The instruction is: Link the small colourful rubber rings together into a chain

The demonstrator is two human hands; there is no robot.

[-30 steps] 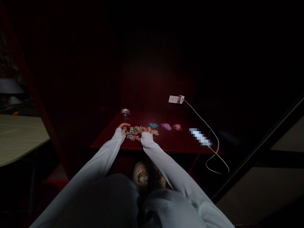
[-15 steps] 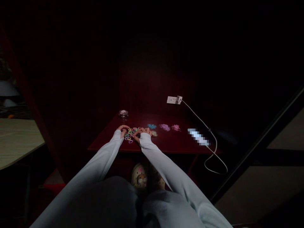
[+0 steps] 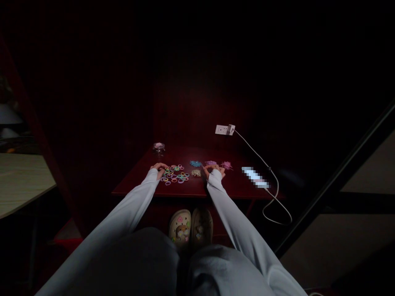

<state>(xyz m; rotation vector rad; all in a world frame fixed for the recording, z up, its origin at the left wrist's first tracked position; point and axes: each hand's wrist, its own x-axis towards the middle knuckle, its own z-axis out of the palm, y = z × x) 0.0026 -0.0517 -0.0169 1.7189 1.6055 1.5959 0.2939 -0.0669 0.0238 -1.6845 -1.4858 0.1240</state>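
Right hand (image 3: 215,169) partly hides purple pile (image 3: 211,163); grip unclear.

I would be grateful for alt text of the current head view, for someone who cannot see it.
A person's right hand is in front of a purple pile on a dark red table, while the left hand is at the edge of scattered multicoloured rings. A blue pile, a cream pile and a pink pile lie nearby; a clear jar stands behind.
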